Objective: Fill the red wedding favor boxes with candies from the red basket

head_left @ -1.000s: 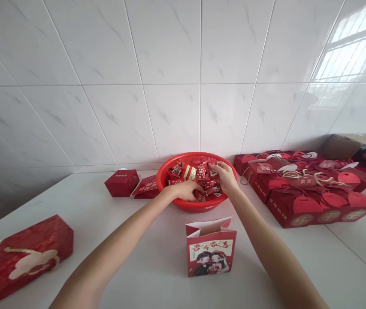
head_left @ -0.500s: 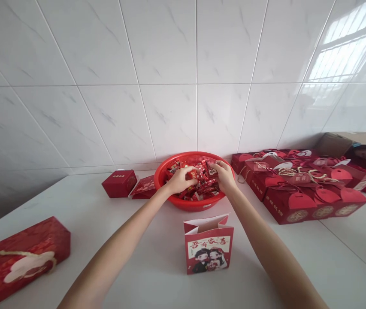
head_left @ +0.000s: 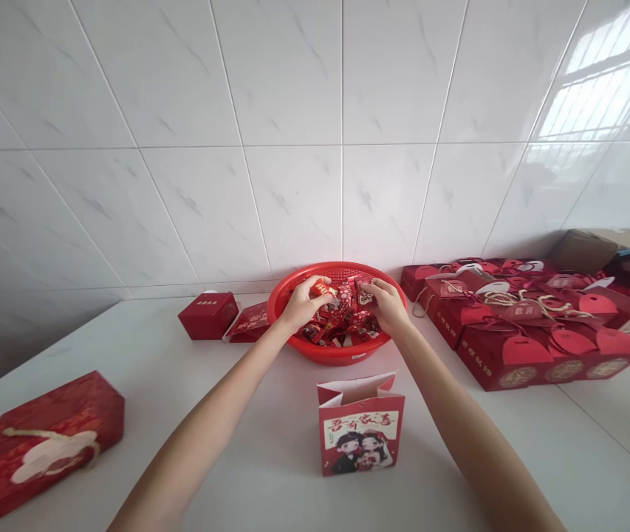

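Note:
Both hands are over a red plastic basket point(head_left: 337, 357) heaped with small wrapped candies point(head_left: 342, 318). My left hand point(head_left: 304, 301) is closed on a red and gold wrapped candy point(head_left: 322, 287) at the basket's left side. On the right side, my right hand point(head_left: 386, 301) pinches a dark red candy packet point(head_left: 364, 292) with a pale label. Between my forearms stands a red paper gift bag point(head_left: 360, 436), its top open, printed with a cartoon couple.
Rows of closed red gift boxes point(head_left: 547, 362) with cords stand at the right, a cardboard box point(head_left: 597, 247) behind them. A small red box point(head_left: 208, 315) and a flat red packet point(head_left: 249, 320) lie left of the basket. A red bag point(head_left: 49, 443) rests at near left.
My left hand has come up and slightly left, now gripping a red and gold candy. The right hand still holds its packet. The view has shifted a little.

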`<control>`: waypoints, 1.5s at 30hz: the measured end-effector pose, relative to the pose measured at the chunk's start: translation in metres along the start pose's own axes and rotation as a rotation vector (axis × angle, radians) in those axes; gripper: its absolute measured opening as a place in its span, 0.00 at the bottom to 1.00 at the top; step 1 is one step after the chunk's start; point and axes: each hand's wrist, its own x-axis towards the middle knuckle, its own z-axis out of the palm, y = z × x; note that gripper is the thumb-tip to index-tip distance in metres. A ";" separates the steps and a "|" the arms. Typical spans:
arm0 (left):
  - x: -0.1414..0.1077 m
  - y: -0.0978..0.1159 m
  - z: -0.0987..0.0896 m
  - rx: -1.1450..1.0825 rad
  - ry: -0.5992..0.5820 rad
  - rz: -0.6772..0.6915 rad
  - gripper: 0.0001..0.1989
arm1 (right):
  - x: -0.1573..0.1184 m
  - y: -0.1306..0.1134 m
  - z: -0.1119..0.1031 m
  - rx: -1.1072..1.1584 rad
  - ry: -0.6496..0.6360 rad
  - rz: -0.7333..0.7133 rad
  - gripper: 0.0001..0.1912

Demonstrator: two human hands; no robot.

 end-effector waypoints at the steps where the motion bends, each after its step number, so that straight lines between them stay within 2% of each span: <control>1: -0.001 0.001 0.000 -0.015 -0.002 -0.024 0.18 | 0.000 0.000 0.000 0.001 -0.004 0.004 0.17; 9: -0.002 0.001 -0.001 -0.103 -0.003 -0.047 0.18 | 0.000 0.000 0.000 0.004 -0.079 0.048 0.20; 14: 0.002 -0.007 -0.001 -0.091 0.006 -0.044 0.23 | 0.001 0.001 -0.002 -0.002 -0.101 0.058 0.19; 19: 0.004 -0.010 -0.002 -0.024 -0.089 -0.034 0.27 | 0.000 0.001 -0.001 -0.008 -0.142 0.082 0.21; 24: 0.001 -0.006 0.000 0.051 -0.166 0.034 0.22 | -0.003 -0.002 0.001 -0.028 -0.191 0.107 0.20; 27: 0.000 -0.005 0.000 0.071 -0.188 0.063 0.22 | -0.003 -0.002 0.000 -0.037 -0.203 0.111 0.19; 32: 0.000 -0.003 0.000 0.086 -0.196 0.094 0.23 | 0.000 0.002 -0.001 0.015 -0.147 0.066 0.19; 38: 0.006 -0.012 0.000 0.179 -0.160 0.039 0.10 | 0.003 0.001 -0.004 0.093 -0.068 0.044 0.18; 40: 0.007 -0.013 0.001 0.276 -0.229 0.028 0.10 | 0.004 0.001 -0.005 0.122 -0.048 0.053 0.17; 45: 0.007 -0.010 0.006 0.527 -0.507 0.129 0.19 | 0.007 0.003 -0.007 0.176 -0.015 0.054 0.18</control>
